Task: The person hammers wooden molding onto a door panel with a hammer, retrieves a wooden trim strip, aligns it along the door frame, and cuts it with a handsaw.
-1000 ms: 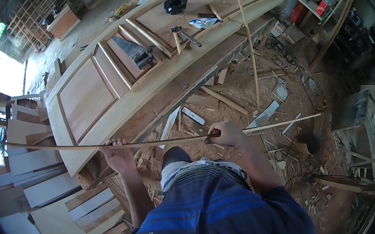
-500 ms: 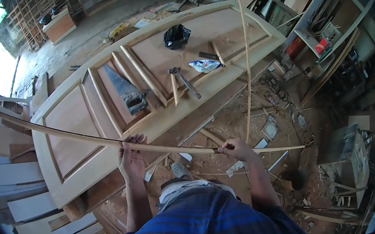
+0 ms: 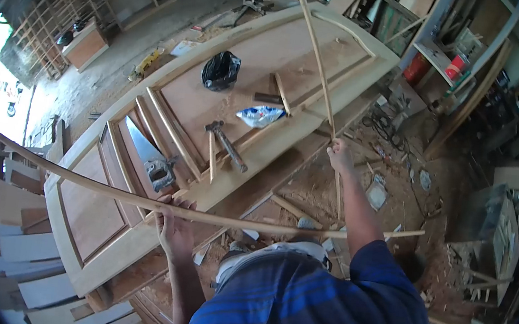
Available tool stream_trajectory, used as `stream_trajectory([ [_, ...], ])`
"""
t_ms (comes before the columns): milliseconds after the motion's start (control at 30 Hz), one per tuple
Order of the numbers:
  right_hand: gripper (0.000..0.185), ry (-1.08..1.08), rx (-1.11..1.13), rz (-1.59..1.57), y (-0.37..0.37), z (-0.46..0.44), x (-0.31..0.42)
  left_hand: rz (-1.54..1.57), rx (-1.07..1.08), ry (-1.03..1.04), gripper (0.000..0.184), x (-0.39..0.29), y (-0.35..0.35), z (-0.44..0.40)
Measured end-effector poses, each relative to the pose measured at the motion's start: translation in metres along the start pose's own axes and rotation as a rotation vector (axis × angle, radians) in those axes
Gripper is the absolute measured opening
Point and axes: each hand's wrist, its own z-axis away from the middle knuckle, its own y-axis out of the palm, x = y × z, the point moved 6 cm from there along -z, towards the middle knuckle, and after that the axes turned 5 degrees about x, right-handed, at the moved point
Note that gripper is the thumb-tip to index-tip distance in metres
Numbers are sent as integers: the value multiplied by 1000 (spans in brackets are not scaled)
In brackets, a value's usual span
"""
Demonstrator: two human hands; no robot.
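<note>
A long, thin wooden strip (image 3: pixel 252 224) runs across in front of my body, and my left hand (image 3: pixel 175 228) is closed round it near the door panel's lower edge. My right hand (image 3: pixel 340 157) is raised to the right, its fingers closed on a second thin strip (image 3: pixel 316 46) that leans across the panelled wooden door (image 3: pixel 230 191). On the door lie a handsaw (image 3: pixel 158 169), a hammer (image 3: pixel 229 147), a black plastic bag (image 3: pixel 221 71), a blue and white packet (image 3: pixel 260 116) and short wooden pieces.
Boards (image 3: pixel 43 291) are stacked at the lower left. Wood scraps, shavings and a coiled cable (image 3: pixel 385 131) lie on the floor to the right. A shelf (image 3: pixel 437 57) with red containers stands at the upper right. A yellow tool (image 3: pixel 147 63) lies beyond the door.
My right hand has let go of the long strip, moved up, and closed on the leaning strip. My left hand still holds the long strip, whose left end now sits higher than a second ago.
</note>
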Motion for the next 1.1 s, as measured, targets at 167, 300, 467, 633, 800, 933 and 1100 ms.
stream_trajectory([
  [167,75,30,6,165,7,-92,-4,-102,-33,45,33,32,64,-3],
  [300,46,-69,13,350,18,-126,-24,-137,-67,68,35,53,85,-10],
  [467,27,-232,-47,204,-48,-116,-21,-296,-94,142,44,46,101,-15],
  [633,28,-143,-213,245,-208,-115,-26,-393,-17,178,48,38,119,-31],
  [800,28,7,-358,417,-312,-125,-88,-327,93,199,45,48,140,-48],
  [933,29,163,-344,376,-323,-146,-181,-319,84,220,45,46,159,-47],
  [1100,34,353,-249,394,-308,-165,-276,-377,-32,269,45,23,180,-34],
])
